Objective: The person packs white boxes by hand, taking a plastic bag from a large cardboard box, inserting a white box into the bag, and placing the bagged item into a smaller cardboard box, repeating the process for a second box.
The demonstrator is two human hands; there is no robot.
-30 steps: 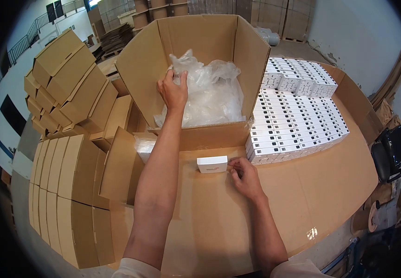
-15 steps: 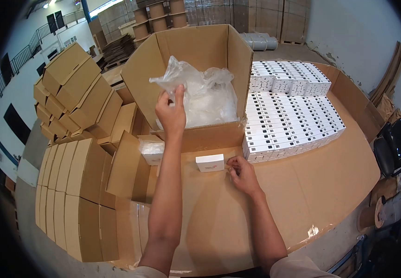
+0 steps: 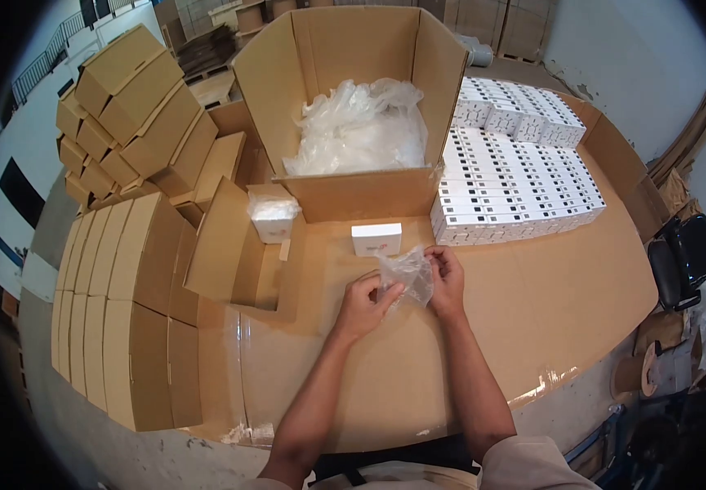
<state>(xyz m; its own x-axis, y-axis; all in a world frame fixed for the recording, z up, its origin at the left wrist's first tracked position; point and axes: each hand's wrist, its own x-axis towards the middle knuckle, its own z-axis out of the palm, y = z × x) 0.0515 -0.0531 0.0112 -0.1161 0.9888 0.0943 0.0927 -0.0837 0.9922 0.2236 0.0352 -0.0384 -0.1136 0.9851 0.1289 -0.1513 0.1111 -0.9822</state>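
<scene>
A clear plastic bag point(image 3: 408, 278) stretches between my two hands over the cardboard-covered table. My left hand point(image 3: 367, 304) pinches its left side, and my right hand point(image 3: 446, 282) grips its right edge with closed fingers. Just behind the bag stands a small white box point(image 3: 376, 239) with a faint print on its front. Farther back, a large open carton point(image 3: 361, 198) holds a heap of clear plastic bags point(image 3: 361, 131). To the left, a white box wrapped in clear plastic point(image 3: 273, 222) sits at an open brown carton point(image 3: 226, 245).
Rows of white boxes point(image 3: 516, 184) are stacked at the right of the table. Brown cartons point(image 3: 116, 318) stand upright at the left, with more long cartons point(image 3: 136, 114) piled behind. A black chair point(image 3: 681, 257) is beyond the right edge.
My left hand has come down from the large carton with a plastic bag. My right hand has left the white box's side and now holds the bag too. The view has tilted down.
</scene>
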